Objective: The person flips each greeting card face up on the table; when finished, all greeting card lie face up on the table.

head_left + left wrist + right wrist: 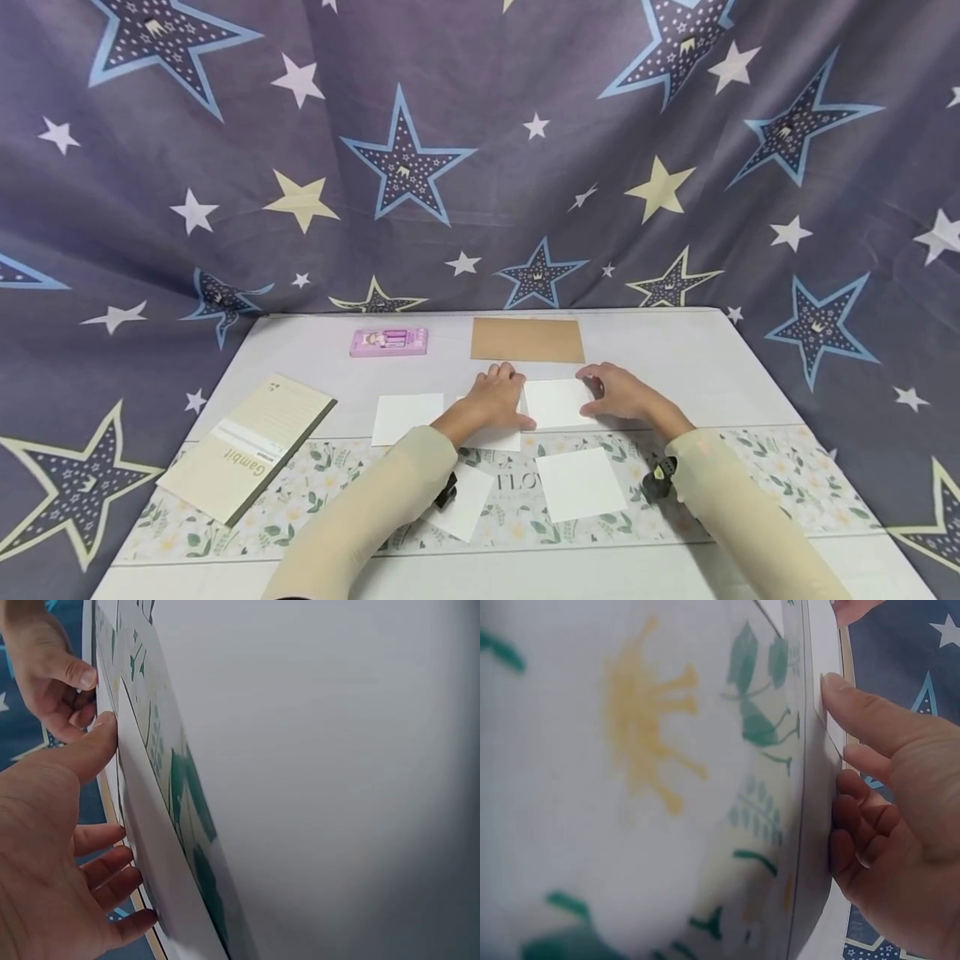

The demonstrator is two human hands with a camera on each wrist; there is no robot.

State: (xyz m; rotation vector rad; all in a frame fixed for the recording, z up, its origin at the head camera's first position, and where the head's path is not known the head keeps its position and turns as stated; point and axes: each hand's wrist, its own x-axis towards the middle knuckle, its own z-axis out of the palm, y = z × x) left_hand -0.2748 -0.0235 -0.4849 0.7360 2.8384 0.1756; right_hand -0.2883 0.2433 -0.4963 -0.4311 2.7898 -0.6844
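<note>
Backdrop cloth [525, 167]: dusky purple-grey, blue-outlined, white and cream stars. Table [675, 350]: pale grey; runner [787, 492] with green leaves, yellow-white flowers. Paper squares [580, 483]: white. Card [527, 340]: tan. Box [388, 342]: pink. Booklet [247, 446]: cream, olive edge. Sleeves [360, 517]: pale beige.

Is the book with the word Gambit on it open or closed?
Closed. The Gambit booklet lies flat on the table, its cover on top and no inside pages showing.
</note>
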